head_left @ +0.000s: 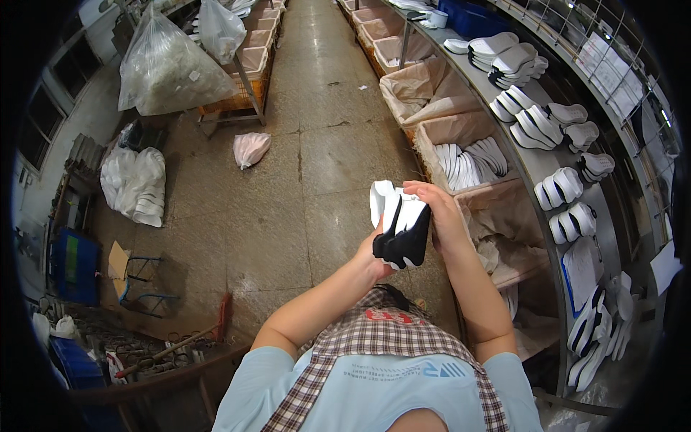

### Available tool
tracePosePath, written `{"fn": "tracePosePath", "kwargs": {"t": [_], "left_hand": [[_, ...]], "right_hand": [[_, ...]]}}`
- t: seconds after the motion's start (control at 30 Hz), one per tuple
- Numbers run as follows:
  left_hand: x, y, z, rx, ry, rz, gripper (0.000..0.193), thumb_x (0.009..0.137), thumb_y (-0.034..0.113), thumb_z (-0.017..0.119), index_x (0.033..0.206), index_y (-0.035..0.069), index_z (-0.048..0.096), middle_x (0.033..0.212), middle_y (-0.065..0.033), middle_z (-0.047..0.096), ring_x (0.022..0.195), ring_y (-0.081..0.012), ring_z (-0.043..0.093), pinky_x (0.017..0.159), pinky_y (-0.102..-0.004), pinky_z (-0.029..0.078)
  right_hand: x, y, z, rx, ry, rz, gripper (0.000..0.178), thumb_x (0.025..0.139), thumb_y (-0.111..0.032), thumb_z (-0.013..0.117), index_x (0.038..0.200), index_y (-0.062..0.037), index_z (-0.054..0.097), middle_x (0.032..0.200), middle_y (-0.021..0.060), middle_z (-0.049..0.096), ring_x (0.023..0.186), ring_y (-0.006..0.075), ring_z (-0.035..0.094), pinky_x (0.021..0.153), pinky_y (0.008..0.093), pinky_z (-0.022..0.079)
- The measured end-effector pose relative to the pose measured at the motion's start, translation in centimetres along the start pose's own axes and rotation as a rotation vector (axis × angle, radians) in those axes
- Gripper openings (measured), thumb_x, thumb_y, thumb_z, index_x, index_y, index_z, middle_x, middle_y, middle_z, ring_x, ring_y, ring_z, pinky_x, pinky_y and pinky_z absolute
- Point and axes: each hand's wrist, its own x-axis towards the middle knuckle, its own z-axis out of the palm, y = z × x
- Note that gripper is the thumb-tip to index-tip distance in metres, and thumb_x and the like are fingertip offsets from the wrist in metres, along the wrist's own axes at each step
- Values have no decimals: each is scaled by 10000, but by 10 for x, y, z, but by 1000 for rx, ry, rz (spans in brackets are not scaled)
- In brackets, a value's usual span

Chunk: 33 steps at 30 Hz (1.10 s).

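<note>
In front of my body I hold a small stack of white-and-black shoe soles (400, 248), standing on edge and pressed together. My left hand (370, 257) grips the stack from its left and lower side, with most of its fingers hidden behind it. Along the top and right side lies my right hand (442, 212), its fingers bent over the white upper edges. Just right of the hands stands a lined crate (435, 128) with rows of white soles (469, 161) in it.
On the right, a long metal shelf (520, 160) carries several groups of soles (536, 127) and a clipboard (581, 268). More lined crates (414, 83) run below it. To the left are a clear bag (169, 72), a pink bag (251, 149), white sacks (133, 180) and a stool (147, 277).
</note>
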Motion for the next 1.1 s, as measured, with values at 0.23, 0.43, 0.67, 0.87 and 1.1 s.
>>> {"fn": "tracePosePath", "kwargs": {"t": [0.23,0.43,0.67,0.87,1.1], "left_hand": [[-9,-10,2,54,121,-23,278,962,237,353,1154,101,501,1049,-62,590,919,-180,608,806,-335,515],[-12,-11,6,33,148,-23,252,956,213,356,1108,100,521,1024,-62,595,883,-180,617,761,-337,529],[-12,-8,2,19,78,-34,359,978,325,295,1214,102,448,1123,-78,558,980,-197,589,823,-354,512],[-7,9,3,20,-21,-22,476,954,394,316,1267,50,422,1198,-117,536,1064,-241,556,894,-398,489],[-12,27,18,65,-184,23,406,924,260,471,1179,-56,487,1151,-173,566,1021,-261,584,885,-398,495]], "right_hand": [[-3,17,-7,54,57,95,294,815,-208,516,934,39,623,984,105,621,919,163,569,855,272,416],[-5,16,-8,26,66,106,304,788,-200,510,921,46,629,979,120,624,914,176,573,859,281,415],[-5,17,-7,-84,39,39,351,802,-192,447,976,58,621,1071,146,599,959,192,567,887,291,410],[-14,16,10,-131,54,-225,566,883,-356,391,1287,39,359,1319,179,358,1226,246,335,1037,335,216],[-33,12,22,-230,42,-141,868,882,-620,262,1387,70,116,1435,241,144,1347,312,135,1090,394,101]]}}
